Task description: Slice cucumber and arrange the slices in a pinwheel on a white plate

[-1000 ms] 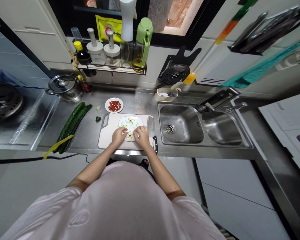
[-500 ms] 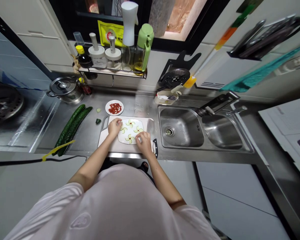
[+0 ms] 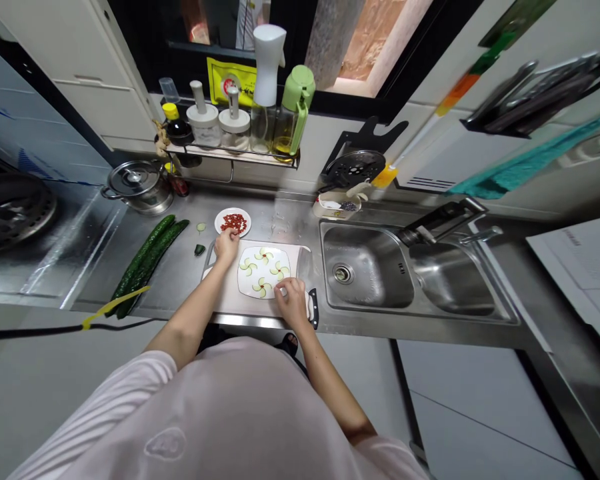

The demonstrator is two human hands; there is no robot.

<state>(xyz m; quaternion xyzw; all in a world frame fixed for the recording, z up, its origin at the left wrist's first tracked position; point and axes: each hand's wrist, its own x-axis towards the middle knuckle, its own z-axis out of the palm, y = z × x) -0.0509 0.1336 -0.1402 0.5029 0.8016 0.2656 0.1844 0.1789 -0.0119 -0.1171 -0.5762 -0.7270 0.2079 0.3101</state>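
Observation:
A white squarish plate [image 3: 255,260] lies on a pale cutting board [image 3: 230,303], with several pinwheels of thin green-edged slices, some showing red centres. At the near rim of a small round white plate [image 3: 220,219], my left hand [image 3: 227,247] has its fingertips drawn together by the chopped red bits [image 3: 236,222]. Whether a bit is between them is too small to tell. My right hand [image 3: 292,301] is at the squarish plate's lower right edge, thumb and fingers curled in a pinch; its contents are hidden. A black-handled knife [image 3: 314,308] lies beside it.
Two long cucumbers [image 3: 147,263] lie on the steel counter at left, near a cucumber end [image 3: 199,250] and a pale slice [image 3: 201,227]. Behind are a lidded pot [image 3: 139,187] and a condiment rack [image 3: 240,155]. A double sink [image 3: 367,267] is at right.
My left hand has left the squarish plate's left side and moved up to the small plate of red bits. My right hand stays near the same plate edge. The view has shifted slightly.

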